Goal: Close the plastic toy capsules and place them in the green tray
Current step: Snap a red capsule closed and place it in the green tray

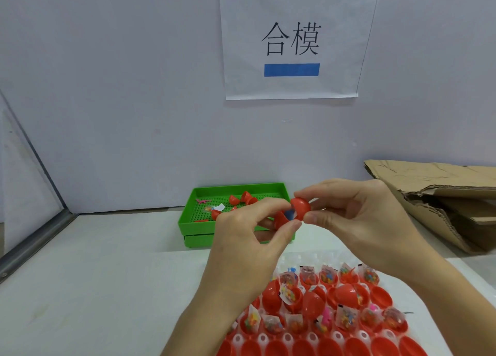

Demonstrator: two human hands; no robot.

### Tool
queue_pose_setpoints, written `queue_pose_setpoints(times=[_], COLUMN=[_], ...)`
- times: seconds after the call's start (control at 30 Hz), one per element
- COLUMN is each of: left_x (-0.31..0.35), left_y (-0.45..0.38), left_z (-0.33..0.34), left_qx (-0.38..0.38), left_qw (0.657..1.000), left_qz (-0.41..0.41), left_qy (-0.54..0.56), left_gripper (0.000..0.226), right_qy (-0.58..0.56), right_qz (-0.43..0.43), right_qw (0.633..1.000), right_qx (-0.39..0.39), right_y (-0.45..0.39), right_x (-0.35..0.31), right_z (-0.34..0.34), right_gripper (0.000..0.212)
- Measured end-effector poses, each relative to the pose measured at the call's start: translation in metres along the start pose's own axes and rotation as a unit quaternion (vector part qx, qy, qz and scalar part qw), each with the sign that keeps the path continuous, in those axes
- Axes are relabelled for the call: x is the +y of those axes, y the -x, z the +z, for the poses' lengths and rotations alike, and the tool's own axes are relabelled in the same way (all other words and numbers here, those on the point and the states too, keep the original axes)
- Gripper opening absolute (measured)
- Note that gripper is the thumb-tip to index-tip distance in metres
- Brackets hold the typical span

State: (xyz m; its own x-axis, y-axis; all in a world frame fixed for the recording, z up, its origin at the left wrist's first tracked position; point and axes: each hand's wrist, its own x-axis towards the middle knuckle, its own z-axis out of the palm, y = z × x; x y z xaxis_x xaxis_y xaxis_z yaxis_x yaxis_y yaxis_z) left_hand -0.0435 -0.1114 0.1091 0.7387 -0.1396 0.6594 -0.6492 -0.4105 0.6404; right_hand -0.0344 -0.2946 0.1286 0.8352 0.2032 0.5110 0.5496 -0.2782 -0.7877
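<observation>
Two hands meet above the white table (107,275), holding one red capsule (294,212) still partly open. The left hand (249,248) pinches the lower, cone-like half between thumb and curled fingers (273,204); the right hand (357,216) clamps the rounded upper half between thumb and forefinger. A blue piece shows in the gap between the two halves. The hands and capsule stand in front of the green tray (188,216), hiding its near right corner. The tray rests on a second green tray and lies against the back wall; it holds several red capsule halves, a pink toy, and a small packet, the exact count being unclear. Below the hands lies a clear plastic holder (308,339) filled with red capsule halves in rows, many carrying small packets of coloured toys (290,294); the forearms cover part of it, so no count is possible. One folded cardboard box (442,200) lies at the right. One paper sign (292,39) with two characters and two blue bars hangs on the wall.
</observation>
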Motion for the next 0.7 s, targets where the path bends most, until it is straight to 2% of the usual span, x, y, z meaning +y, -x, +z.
queue_pose_setpoints(times=[0.1,0.2,0.37,0.53,0.7], left_x=[0.0011,0.0012,0.0009,-0.0022,-0.0039], left_y=[0.001,0.0017,-0.0005,-0.0004,-0.0004], left_z=[0.0003,0.0012,0.0013,0.0004,0.0012], left_qx=[0.007,0.021,0.013,0.006,0.001], left_qw=[1.0,0.998,0.998,0.993,0.986], left_qz=[0.0,-0.039,-0.037,-0.051,-0.071], left_qy=[0.0,0.039,0.054,0.103,0.151], left_gripper=[0.016,0.03,0.024,0.034,0.031], right_qy=[0.01,0.015,0.008,-0.008,-0.022], right_qz=[-0.005,-0.008,-0.005,0.001,0.005], right_qw=[1.0,1.0,1.0,1.0,1.0], right_qx=[-0.006,-0.003,0.002,0.01,0.002], right_y=[0.0,-0.0004,-0.0005,0.0003,0.0007], right_x=[-0.0001,-0.0007,-0.0002,-0.0008,-0.0009], right_z=[0.0,-0.0001,0.0014,0.0016,0.0008], right_gripper=[0.03,0.03,0.029,0.029,0.027])
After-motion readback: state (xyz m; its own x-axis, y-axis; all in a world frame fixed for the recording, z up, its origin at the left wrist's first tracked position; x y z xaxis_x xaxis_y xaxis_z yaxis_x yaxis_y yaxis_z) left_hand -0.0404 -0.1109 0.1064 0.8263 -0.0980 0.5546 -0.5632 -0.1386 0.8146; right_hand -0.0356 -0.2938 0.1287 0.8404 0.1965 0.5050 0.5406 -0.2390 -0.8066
